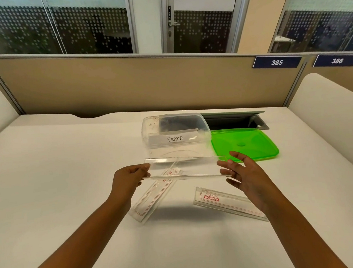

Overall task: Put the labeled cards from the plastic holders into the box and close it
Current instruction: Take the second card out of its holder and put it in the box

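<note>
Fingers of the left hand [130, 176] pinch one end of a long clear plastic holder [184, 168]. The right hand [245, 175] has its fingers straight and spread against the other end. The holder hangs level, just in front of the clear plastic box [149, 127]. Inside the box is a white card [175, 138] lettered SIGMA. A green plastic lid [257, 146] lies flat beside it. Two red-printed holders, the left one [153, 201] and the right one [227, 203], rest on the white surface [58, 175], with a beige partition [125, 85] behind.

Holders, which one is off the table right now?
The holder held between the left hand and right hand; the other two lie on the table, showing red print.
</note>
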A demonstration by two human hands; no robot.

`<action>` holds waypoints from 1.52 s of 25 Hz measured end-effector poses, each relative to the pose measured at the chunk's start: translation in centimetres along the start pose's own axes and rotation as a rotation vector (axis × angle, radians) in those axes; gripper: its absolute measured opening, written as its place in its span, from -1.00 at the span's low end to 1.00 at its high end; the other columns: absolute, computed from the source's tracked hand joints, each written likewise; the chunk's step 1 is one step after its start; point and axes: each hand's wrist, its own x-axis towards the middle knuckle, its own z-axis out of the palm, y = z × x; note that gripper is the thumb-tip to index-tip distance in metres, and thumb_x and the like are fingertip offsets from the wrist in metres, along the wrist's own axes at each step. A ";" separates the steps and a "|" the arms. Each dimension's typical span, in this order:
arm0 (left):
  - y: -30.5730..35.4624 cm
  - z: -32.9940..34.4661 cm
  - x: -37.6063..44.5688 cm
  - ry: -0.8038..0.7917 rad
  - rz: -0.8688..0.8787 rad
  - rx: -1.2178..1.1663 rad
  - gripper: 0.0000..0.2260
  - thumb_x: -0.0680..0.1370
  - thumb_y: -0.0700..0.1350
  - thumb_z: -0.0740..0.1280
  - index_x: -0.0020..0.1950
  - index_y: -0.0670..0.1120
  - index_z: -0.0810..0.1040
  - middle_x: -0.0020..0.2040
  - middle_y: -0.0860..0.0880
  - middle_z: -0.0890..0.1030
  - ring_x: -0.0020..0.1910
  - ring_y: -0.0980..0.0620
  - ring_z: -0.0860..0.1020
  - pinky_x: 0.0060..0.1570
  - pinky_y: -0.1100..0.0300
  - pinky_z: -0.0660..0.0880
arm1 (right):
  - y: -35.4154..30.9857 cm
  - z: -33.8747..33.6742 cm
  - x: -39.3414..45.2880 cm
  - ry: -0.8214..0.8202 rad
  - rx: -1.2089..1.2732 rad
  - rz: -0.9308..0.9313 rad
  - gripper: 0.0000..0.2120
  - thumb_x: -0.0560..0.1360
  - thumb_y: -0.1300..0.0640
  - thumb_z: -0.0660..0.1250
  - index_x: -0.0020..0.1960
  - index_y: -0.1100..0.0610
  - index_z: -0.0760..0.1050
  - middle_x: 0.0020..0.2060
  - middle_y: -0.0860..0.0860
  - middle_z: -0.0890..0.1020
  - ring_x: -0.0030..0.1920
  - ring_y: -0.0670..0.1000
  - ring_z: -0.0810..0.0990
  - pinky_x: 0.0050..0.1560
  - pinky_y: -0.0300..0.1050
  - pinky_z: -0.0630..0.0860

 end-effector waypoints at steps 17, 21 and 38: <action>4.0 0.9 8.3 -0.011 0.068 -0.101 -0.64 0.51 -0.24 0.29 0.31 -0.17 0.42 0.14 -0.03 0.53 0.11 -0.06 0.47 0.10 0.08 0.39 | -3.9 3.7 11.0 0.022 0.119 -0.211 -0.74 0.47 0.38 0.31 -0.02 0.04 0.41 -0.09 0.00 0.63 -0.13 -0.14 0.62 -0.11 -0.35 0.59; 4.5 1.3 10.0 0.011 0.082 -0.062 -0.62 0.50 -0.27 0.29 0.32 -0.18 0.41 0.15 -0.04 0.53 0.11 -0.04 0.48 0.11 0.09 0.40 | -3.8 4.1 13.4 0.030 0.147 -0.213 -0.75 0.46 0.42 0.30 -0.02 0.10 0.42 -0.06 0.04 0.62 -0.07 -0.12 0.62 -0.12 -0.36 0.58; 2.9 2.9 11.8 0.040 0.014 0.049 -0.70 0.53 -0.29 0.21 0.26 -0.19 0.48 0.15 -0.11 0.55 -0.02 -0.08 0.52 -0.09 0.15 0.45 | -0.7 4.5 17.6 0.307 -0.394 -0.266 -0.85 0.42 0.21 0.44 -0.05 0.25 0.58 -0.09 0.21 0.70 -0.12 0.06 0.63 -0.03 -0.13 0.52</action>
